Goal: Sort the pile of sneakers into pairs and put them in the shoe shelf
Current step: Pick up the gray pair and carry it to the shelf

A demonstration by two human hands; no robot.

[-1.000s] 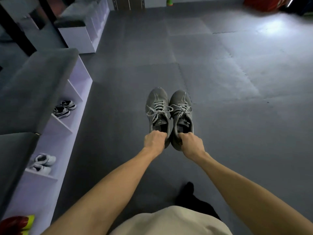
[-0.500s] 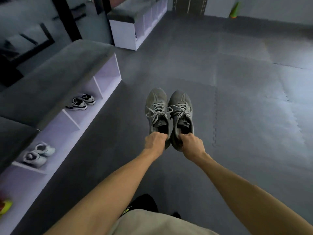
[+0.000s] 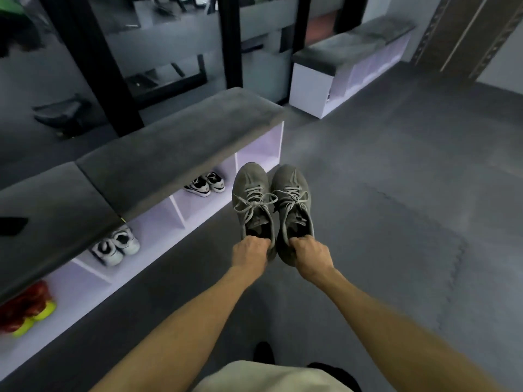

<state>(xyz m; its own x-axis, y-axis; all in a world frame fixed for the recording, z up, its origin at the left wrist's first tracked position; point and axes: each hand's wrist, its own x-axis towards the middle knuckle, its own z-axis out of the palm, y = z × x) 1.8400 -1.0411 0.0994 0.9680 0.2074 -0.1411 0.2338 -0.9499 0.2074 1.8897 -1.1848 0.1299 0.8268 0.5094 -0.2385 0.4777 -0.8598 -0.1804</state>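
I hold a pair of grey sneakers with grey laces side by side in the air, toes pointing away. My left hand [image 3: 250,254] grips the heel of the left grey sneaker [image 3: 252,193]. My right hand [image 3: 310,257] grips the heel of the right grey sneaker [image 3: 291,193]. The white shoe shelf [image 3: 158,222] with a grey cushioned top runs along the left, its open compartments facing me. The toes of the held pair hang just in front of its far-end compartment [image 3: 259,149], which looks bare inside.
In the shelf sit a black-and-white pair [image 3: 205,185], a white-and-black pair [image 3: 116,246] and a red-and-yellow pair [image 3: 27,309]. A second white bench shelf [image 3: 319,86] stands farther back. Grey foam mat floor [image 3: 396,222] stretches to the right. Black posts rise behind the shelf.
My view has swung left towards the shelf, which now lies closer and more central. The grey pair stays in both hands, now near the shelf's far end.
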